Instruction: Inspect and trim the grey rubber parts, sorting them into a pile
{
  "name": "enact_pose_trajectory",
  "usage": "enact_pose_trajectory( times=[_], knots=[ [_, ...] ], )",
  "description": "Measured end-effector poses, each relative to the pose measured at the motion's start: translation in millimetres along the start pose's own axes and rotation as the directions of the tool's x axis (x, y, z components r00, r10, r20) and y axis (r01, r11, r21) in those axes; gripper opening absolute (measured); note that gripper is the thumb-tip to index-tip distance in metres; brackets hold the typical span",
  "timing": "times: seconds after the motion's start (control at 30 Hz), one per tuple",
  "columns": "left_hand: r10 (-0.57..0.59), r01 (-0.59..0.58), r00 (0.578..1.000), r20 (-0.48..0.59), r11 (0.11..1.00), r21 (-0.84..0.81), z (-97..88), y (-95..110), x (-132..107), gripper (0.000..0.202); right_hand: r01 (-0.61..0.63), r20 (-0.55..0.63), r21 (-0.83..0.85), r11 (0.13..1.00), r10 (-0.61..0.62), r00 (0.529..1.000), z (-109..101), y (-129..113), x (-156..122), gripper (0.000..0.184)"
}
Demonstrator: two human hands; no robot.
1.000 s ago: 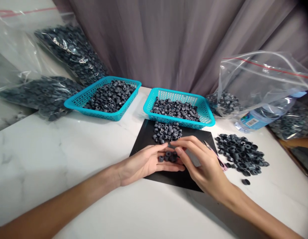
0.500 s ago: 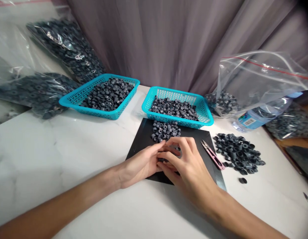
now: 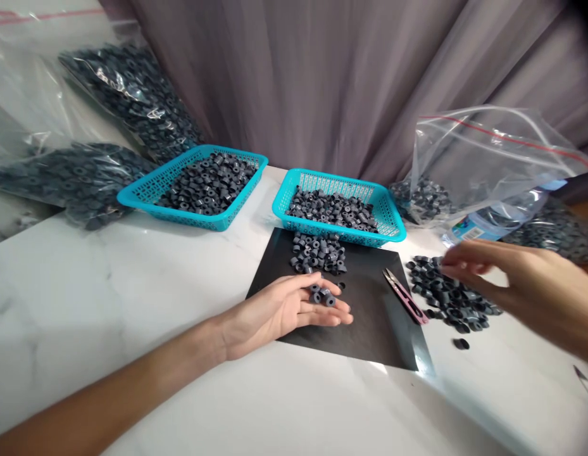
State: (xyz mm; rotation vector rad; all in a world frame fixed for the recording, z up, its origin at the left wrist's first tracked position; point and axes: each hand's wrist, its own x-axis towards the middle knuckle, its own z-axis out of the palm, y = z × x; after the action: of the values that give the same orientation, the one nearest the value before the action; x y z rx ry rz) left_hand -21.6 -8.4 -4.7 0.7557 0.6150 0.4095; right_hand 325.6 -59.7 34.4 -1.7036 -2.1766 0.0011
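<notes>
My left hand (image 3: 279, 310) is palm up above the black mat, its fingers extended and slightly cupped. Several small grey ring-shaped pieces (image 3: 322, 296) with round holes rest on those fingers. Over at the right, my right hand (image 3: 507, 278) hovers at the loose pile of dark ring pieces (image 3: 457, 297), thumb and fingertips drawn together. Whatever is between these fingertips is too small to make out. Another heap of grey rings (image 3: 317, 252) sits at the back of the black mat (image 3: 364, 316). Pink-handled thread snips (image 3: 405, 297) lie on its right side, blades partly apart.
Two turquoise baskets, one at left (image 3: 218, 223) and one in the middle (image 3: 341, 235), contain grey rings. Clear bags of rings stand at left (image 3: 127, 95) and right (image 3: 426, 196), near a plastic bottle (image 3: 493, 221). One ring piece (image 3: 461, 344) lies apart on the white marbled table (image 3: 180, 278).
My right hand has left my left hand and moved right to the loose pile. My left palm now shows the ring pieces on its opened-out fingers.
</notes>
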Motion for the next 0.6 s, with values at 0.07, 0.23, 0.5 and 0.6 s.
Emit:
enact_pose_trajectory(
  times=[0.07, 0.23, 0.5, 0.6],
  knots=[
    [0.027, -0.028, 0.999, 0.017, 0.999, 0.016, 0.6, 0.4, -0.6, 0.034, -0.041, 0.11, -0.003, 0.999, 0.041, 0.993, -1.4, 57.0, -10.4, 0.041],
    [0.068, -0.07, 0.997, 0.019, 0.982, 0.174, 0.9, 2.5, -2.0, 0.027, -0.071, 0.286, 0.016, 0.997, 0.063, 0.956, 9.0, 110.1, -24.3, 0.037],
    [0.032, -0.039, 0.999, 0.029, 0.963, 0.265, -0.1, 2.0, -0.6, 0.034, 0.072, -0.132, -0.295, 0.953, -0.116, 0.984, 26.1, 20.2, -5.9, 0.042],
    [0.045, -0.05, 0.999, 0.025, 0.962, 0.267, -0.5, 1.2, 0.2, 0.036, 0.146, -0.024, -0.137, 0.98, -0.151, 0.988, 50.5, -40.1, 14.8, 0.018]
  ],
)
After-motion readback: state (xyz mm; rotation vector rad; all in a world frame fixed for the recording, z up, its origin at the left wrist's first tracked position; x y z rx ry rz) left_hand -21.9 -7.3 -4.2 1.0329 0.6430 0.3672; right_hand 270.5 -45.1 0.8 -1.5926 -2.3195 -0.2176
